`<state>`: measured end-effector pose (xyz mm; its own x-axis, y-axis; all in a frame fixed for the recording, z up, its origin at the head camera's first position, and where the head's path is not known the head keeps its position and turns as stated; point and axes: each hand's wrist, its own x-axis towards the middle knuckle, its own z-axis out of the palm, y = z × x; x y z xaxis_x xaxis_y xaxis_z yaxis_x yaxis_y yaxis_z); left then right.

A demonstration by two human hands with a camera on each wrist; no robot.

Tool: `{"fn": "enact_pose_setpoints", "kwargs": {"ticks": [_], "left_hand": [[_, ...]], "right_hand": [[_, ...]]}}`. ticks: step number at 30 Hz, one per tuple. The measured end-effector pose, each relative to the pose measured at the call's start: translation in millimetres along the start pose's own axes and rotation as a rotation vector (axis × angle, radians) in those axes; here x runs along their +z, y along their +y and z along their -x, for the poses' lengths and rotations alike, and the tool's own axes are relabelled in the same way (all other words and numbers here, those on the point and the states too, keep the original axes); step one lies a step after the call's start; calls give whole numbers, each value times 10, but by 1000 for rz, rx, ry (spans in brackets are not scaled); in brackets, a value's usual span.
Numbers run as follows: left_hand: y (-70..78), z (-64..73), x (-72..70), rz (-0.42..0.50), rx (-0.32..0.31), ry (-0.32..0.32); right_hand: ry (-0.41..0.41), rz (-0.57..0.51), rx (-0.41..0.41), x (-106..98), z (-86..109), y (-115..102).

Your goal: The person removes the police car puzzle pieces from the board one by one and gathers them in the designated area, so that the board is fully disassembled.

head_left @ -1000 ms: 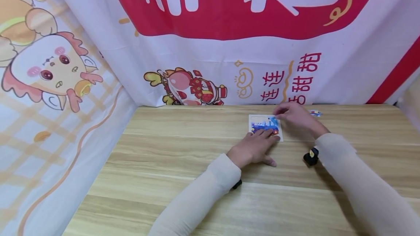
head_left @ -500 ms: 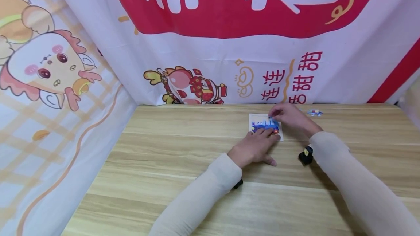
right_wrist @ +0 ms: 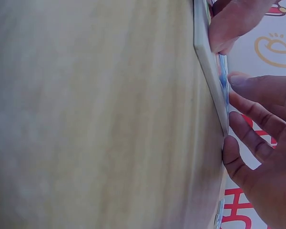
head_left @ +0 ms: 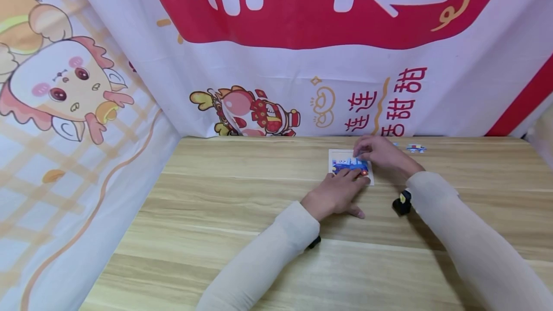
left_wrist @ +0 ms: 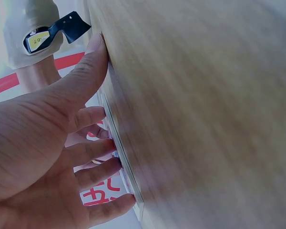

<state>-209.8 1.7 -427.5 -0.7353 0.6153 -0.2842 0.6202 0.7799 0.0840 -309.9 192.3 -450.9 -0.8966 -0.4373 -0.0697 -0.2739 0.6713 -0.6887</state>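
Note:
A small square jigsaw puzzle (head_left: 343,161) with a pale frame and a blue vehicle picture lies flat near the table's back edge. Over its lower part rests my left hand (head_left: 336,192), fingers straight and thumb spread onto the wood; the left wrist view shows the fingertips along the board's edge. My right hand (head_left: 380,151) is at the upper right corner, where thumb and index finger pinch a blue puzzle piece (head_left: 361,156) down at the picture. Most of that piece is hidden behind the fingers. The other fingers are bent beside the board (right_wrist: 212,78).
Loose puzzle pieces (head_left: 416,148) lie to the right of the right hand, close to the back edge. A printed cloth (head_left: 276,68) hangs right behind the wooden table (head_left: 224,215), and another cloth (head_left: 82,157) covers the left side. Both wrists carry black camera mounts (head_left: 402,203).
The right hand has moved slightly left and inward over the puzzle's upper right corner, bringing the pinched piece down onto the picture. The left hand has stayed in place.

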Motion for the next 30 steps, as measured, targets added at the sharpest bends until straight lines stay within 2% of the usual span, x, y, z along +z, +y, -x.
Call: {"fn": "enact_pose_setpoints", "kwargs": {"ticks": [16, 30], "left_hand": [[9, 4, -9, 7, 1, -3], [17, 5, -16, 3, 0, -6]], "right_hand": [[-5, 12, -57, 29, -16, 13], [-10, 24, -32, 14, 9, 8]]}}
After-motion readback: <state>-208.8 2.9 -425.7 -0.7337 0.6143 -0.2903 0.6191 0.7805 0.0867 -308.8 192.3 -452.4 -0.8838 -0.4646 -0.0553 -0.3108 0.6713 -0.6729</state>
